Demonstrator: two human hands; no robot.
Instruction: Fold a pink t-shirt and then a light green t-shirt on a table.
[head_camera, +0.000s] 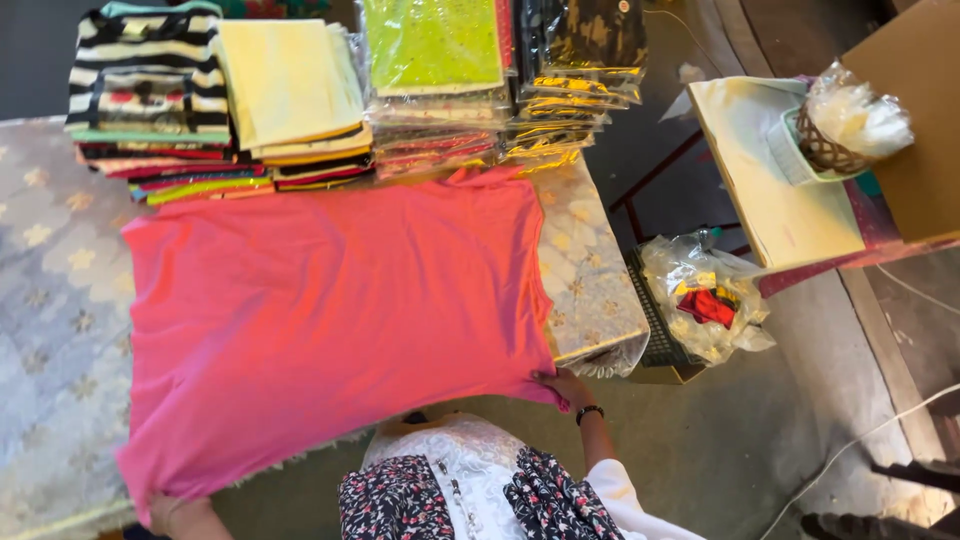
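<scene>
With the pink garment (330, 320) spread flat across the bench (50, 330), the right hand (562, 385) and left hand (172, 512) each pinch a near corner, where uneven pulling could drag it off.

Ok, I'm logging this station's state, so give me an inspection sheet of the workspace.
Surface: table under a pale flowered cover.
Job's things: pink garment spread flat.
Clutter: stacks of folded clothes and bagged packs along the far edge.
Hands: left hand and right hand each grip a near corner of the garment.
Cables: white cable on the floor.
Surroundings: basket of plastic bags, cardboard box.
</scene>
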